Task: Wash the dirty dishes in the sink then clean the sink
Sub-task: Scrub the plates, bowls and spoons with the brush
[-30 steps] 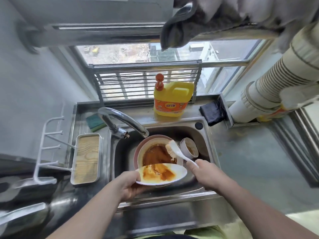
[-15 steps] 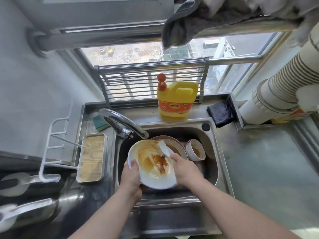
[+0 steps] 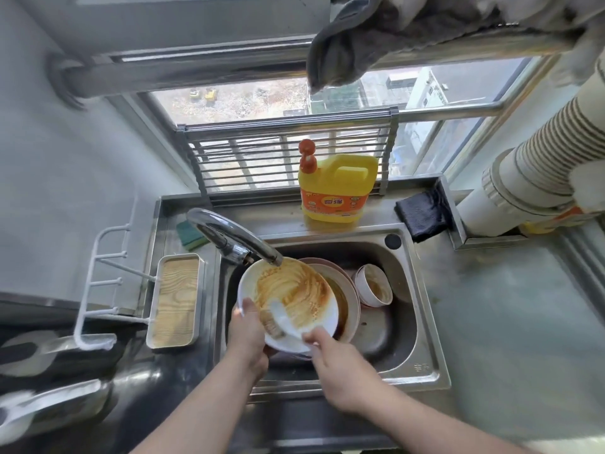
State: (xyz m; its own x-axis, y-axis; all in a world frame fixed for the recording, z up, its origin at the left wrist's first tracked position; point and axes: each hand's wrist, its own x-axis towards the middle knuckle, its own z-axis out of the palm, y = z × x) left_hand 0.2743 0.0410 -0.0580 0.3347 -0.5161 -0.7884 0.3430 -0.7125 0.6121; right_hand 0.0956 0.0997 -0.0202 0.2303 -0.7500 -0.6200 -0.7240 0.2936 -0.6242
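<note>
Head view looks down on a grey desk (image 3: 510, 322) with a steel sink (image 3: 422, 365) set into it below a window (image 3: 262, 99). A curved tap (image 3: 229, 237) reaches over the basin from the back left, its spout just above the far rim of a white plate (image 3: 294, 290). The plate is tilted up toward the camera over the left half of the sink, its face smeared with streaks of orange-brown sauce. Behind and under it in the basin lies a pinkish bowl (image 3: 347, 299) with dark sauce, and to the right of that a small white cup (image 3: 373, 286), also stained.

A yellow detergent bottle (image 3: 337, 194) with a red pump stands on the ledge behind the sink; a dark cloth (image 3: 422, 214) lies to its right and a green sponge (image 3: 190, 235) to its left, behind the tap. A tray with a wood-grain base (image 3: 175, 299) sits left of the sink.

The left hand (image 3: 245, 335) grips the plate's near-left edge, thumb curled over the rim onto its face. The right hand (image 3: 337, 365), at the plate's near-right edge, has its fingers curled round the handle of a white brush (image 3: 278, 319), whose head is pressed against the lower part of the plate, between the two hands.
</note>
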